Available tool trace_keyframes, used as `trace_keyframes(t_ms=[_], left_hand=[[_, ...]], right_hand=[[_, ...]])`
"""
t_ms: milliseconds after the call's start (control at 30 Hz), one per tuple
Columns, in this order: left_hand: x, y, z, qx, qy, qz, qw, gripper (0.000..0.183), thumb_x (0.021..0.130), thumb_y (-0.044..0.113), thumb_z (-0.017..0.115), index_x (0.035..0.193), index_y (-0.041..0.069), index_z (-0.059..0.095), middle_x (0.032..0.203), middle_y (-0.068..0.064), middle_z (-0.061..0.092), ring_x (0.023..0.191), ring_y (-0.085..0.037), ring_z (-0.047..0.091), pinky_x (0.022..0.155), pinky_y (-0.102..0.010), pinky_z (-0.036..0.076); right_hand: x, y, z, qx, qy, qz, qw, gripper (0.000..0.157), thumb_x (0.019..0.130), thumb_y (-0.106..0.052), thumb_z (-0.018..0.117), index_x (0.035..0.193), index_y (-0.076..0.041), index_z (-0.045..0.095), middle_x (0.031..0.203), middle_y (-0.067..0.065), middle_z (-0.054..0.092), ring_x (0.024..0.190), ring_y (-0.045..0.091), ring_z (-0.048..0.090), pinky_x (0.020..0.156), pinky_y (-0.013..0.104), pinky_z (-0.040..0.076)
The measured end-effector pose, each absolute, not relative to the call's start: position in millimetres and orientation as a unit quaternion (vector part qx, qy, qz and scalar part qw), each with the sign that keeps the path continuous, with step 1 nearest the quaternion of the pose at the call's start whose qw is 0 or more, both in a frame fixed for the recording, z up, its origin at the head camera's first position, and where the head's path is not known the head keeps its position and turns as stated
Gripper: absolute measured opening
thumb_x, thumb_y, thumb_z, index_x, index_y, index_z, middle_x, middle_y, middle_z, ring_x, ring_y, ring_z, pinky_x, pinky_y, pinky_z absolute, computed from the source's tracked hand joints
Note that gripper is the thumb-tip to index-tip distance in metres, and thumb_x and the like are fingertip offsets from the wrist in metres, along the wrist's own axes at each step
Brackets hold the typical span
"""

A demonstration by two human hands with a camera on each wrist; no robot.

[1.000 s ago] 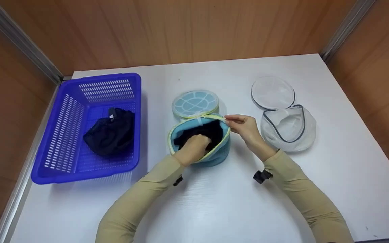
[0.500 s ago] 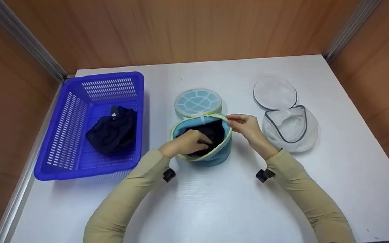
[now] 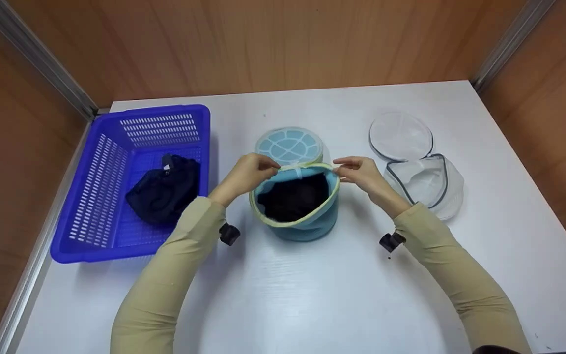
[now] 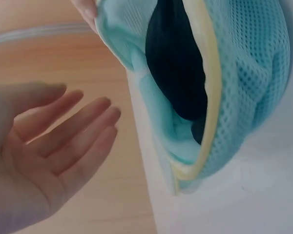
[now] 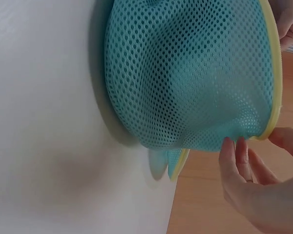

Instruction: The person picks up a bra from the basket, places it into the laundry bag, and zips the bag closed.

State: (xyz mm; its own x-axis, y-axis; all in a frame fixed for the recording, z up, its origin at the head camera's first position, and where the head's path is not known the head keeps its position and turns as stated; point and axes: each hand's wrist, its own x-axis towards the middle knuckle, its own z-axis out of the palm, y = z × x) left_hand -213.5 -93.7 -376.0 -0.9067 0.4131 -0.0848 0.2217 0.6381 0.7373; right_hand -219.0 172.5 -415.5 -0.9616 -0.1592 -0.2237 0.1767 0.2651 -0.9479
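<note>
Standing at the far left, the blue basket (image 3: 126,233) holds dark clothing (image 3: 165,191), presumably for easy reach. The left hand (image 3: 251,172) has loose, extended fingers and grips nothing, just beside the light-blue mesh bag (image 3: 307,230). This bag sits mouth-up at centre, containing black fabric (image 3: 295,196); its lid (image 3: 290,145) lies behind, leaving access. The right hand (image 3: 364,174) pinches the yellow rim (image 5: 277,78), apparently for steadying. Farther right, a white mesh bag (image 3: 452,194) rests, lid folded back.
</note>
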Motion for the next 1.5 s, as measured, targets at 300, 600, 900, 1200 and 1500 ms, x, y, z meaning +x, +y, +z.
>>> trace_keyframes(t_ms=[300,600,900,1200,1500], left_hand=[[-238.7,-99.5,-383.3,0.057,0.904,0.422,0.035,0.025,0.087,0.004,0.05,0.105,-0.005,0.065,0.099,-0.02,0.066,0.087,-0.027,0.062,0.078,-0.034,0.048],[-260.9,-103.9,-400.7,-0.005,0.903,0.429,-0.001,0.029,0.085,0.003,0.049,0.109,-0.007,0.062,0.102,-0.024,0.063,0.097,-0.031,0.059,0.084,-0.037,0.047],[-290.1,-111.1,-438.7,-0.046,0.898,0.432,0.064,0.035,0.088,0.01,0.053,0.119,-0.008,0.053,0.109,-0.022,0.06,0.098,-0.027,0.059,0.082,-0.034,0.049],[-410.8,-143.1,-614.2,-0.075,0.861,0.494,0.1,0.061,0.084,0.024,0.063,0.13,-0.008,0.039,0.107,-0.021,0.06,0.071,-0.02,0.067,0.061,-0.027,0.054],[-341.0,-114.7,-529.5,-0.15,0.756,0.616,0.163,0.074,0.082,0.005,0.063,0.138,-0.012,0.018,0.116,-0.029,0.055,0.091,-0.027,0.066,0.079,-0.03,0.053]], right_hand=[[-250.5,173.6,-408.3,0.022,0.799,-0.575,0.174,0.038,0.089,-0.009,0.049,0.123,0.009,0.051,0.103,0.011,0.06,0.083,0.01,0.061,0.08,0.025,0.051],[-278.9,166.1,-415.9,0.057,0.785,-0.572,0.23,0.042,0.092,-0.013,0.047,0.127,0.01,0.045,0.107,0.015,0.059,0.098,0.024,0.062,0.092,0.036,0.046],[-294.8,156.1,-428.4,0.1,0.796,-0.545,0.245,0.046,0.09,-0.014,0.049,0.129,0.011,0.041,0.123,0.027,0.051,0.086,0.018,0.061,0.093,0.034,0.045],[-300.1,148.4,-438.3,0.116,0.8,-0.529,0.257,0.046,0.092,-0.02,0.049,0.127,0.008,0.043,0.122,0.023,0.056,0.086,0.014,0.064,0.079,0.023,0.05],[-307.0,141.9,-445.5,0.135,0.757,-0.592,0.241,0.041,0.088,-0.007,0.055,0.124,0.011,0.047,0.11,0.019,0.062,0.084,0.016,0.066,0.079,0.024,0.051]])
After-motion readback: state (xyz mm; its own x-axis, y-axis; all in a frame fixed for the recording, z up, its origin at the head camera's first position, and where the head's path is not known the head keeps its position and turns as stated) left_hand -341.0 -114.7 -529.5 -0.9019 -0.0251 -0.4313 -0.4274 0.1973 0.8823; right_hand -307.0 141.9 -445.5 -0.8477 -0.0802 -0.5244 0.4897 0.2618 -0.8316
